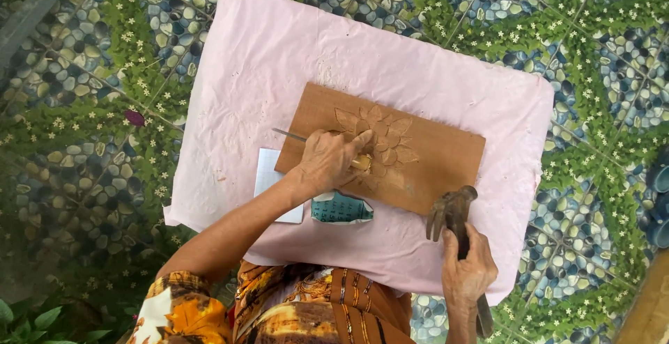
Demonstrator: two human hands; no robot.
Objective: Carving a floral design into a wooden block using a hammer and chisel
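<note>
A brown wooden board (432, 156) with a flower carved into it lies on a pink cloth (279, 58). My left hand (327, 159) rests on the board's left part, shut on a thin metal chisel (289, 135) whose tip meets the flower carving (387, 138). My right hand (468, 271) grips the handle of a claw hammer (449, 211), whose head hangs just off the board's near right corner.
A white paper (268, 177) and a torn teal printed scrap (341, 209) lie on the cloth near the board. The cloth covers a low surface over floor tiles (592, 72) patterned with pebbles, leaves and white flowers. Green plant leaves (28, 319) show bottom left.
</note>
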